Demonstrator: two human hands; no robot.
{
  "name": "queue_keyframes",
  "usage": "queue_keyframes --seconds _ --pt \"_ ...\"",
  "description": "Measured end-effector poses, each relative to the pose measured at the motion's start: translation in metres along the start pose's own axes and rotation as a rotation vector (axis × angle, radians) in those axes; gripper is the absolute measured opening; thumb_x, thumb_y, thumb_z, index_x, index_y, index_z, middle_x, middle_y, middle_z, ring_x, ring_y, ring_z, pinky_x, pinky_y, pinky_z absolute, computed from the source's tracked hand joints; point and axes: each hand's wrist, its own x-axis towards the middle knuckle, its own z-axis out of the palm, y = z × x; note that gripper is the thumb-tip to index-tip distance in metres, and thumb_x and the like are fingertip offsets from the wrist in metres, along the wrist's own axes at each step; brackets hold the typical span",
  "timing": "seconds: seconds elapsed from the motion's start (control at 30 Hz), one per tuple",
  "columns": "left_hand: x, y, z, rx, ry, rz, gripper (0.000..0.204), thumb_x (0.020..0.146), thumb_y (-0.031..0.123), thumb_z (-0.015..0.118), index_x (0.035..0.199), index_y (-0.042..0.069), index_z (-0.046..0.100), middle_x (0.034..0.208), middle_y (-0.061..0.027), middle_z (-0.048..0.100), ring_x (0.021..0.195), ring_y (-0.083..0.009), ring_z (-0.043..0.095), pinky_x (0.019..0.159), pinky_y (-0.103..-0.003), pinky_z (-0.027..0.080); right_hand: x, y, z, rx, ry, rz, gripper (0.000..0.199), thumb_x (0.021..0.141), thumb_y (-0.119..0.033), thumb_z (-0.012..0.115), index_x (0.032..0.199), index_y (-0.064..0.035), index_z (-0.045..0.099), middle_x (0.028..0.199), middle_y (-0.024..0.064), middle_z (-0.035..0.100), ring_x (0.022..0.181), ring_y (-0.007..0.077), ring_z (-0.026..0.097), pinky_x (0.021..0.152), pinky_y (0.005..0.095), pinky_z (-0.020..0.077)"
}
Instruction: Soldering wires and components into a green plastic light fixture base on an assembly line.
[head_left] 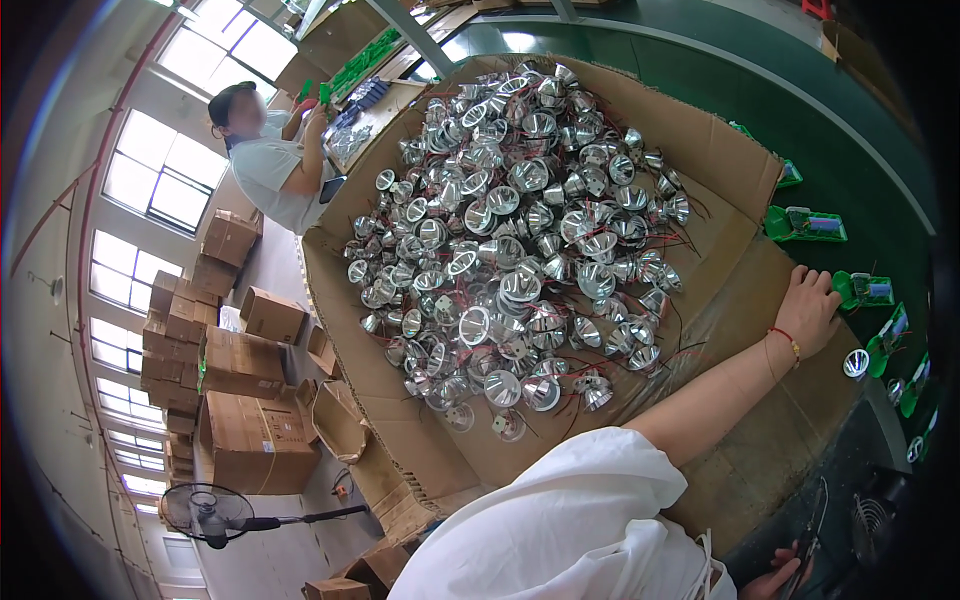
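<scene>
My left hand [806, 312] is stretched across the cardboard flap. Its bent fingers close over the near end of a green plastic housing [868, 291] with a blue cylindrical part inside. Low at the right, my right hand [775, 580], partly cut off by the picture's edge, has its fingers around a dark slender tool [803, 560] whose kind I cannot make out. A loose silver reflector [855, 363] lies below my left hand. Beside my forearm, a large cardboard box [740, 150] holds a heap of silver reflectors [520, 230] with thin red and black wires.
More green housings, one of them [806, 224] above my hand, line the green bench [700, 75]. A dark coil-shaped object [872, 520] sits at lower right. A co-worker [275, 165] handles green parts at far left. Cartons [260, 440] and a fan [210, 515] stand left.
</scene>
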Motion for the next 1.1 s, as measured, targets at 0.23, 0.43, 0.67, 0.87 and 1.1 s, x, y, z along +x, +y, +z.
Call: queue_keyframes --seconds 0.23,0.43,0.67,0.87,1.1 --pt "0.001 -0.002 0.001 -0.016 0.016 0.001 0.013 0.069 0.019 0.065 0.075 0.008 0.062 0.086 -0.0097 0.049 0.092 -0.0242 0.048 0.093 -0.04 0.032 -0.024 0.048 0.003 0.252 0.124 0.175 0.028 0.092 -0.017 0.046 0.091 0.0061 0.062 0.061 0.0142 0.061 0.055 0.021 0.056 0.049 0.0298 0.0472" --pt "0.001 -0.001 0.003 -0.041 0.029 0.003 0.013 0.068 0.018 0.066 0.074 0.007 0.061 0.085 -0.0094 0.049 0.09 -0.024 0.047 0.093 -0.039 0.031 -0.022 0.038 0.006 0.273 0.119 0.149 0.027 0.092 -0.016 0.046 0.096 0.0091 0.056 0.063 0.0157 0.061 0.055 0.0209 0.056 0.048 0.0282 0.047" --pt "0.001 -0.003 0.003 -0.036 0.037 0.003 0.012 0.068 0.017 0.066 0.074 0.008 0.062 0.084 -0.0091 0.049 0.09 -0.0235 0.047 0.093 -0.039 0.031 -0.016 0.026 0.005 0.29 0.118 0.114 0.028 0.091 -0.014 0.046 0.101 0.0126 0.049 0.065 0.0174 0.06 0.054 0.0207 0.057 0.046 0.0264 0.0468" --pt "0.001 -0.003 0.006 -0.048 0.043 -0.001 0.012 0.068 0.018 0.065 0.073 0.008 0.063 0.085 -0.0094 0.05 0.09 -0.0242 0.047 0.093 -0.04 0.031 -0.013 0.024 0.008 0.286 0.142 0.1 0.036 0.09 -0.018 0.051 0.1 0.0164 0.045 0.061 0.0196 0.058 0.053 0.0208 0.058 0.046 0.0275 0.0479" --pt "0.005 -0.004 0.016 -0.003 0.088 0.008 0.014 0.066 0.02 0.066 0.069 0.007 0.064 0.086 -0.01 0.052 0.091 -0.0245 0.047 0.092 -0.039 0.031 -0.005 0.016 0.003 0.144 0.052 -0.006 0.04 0.089 -0.025 0.053 0.083 0.014 0.056 0.062 0.017 0.06 0.047 0.0203 0.053 0.041 0.029 0.0424"
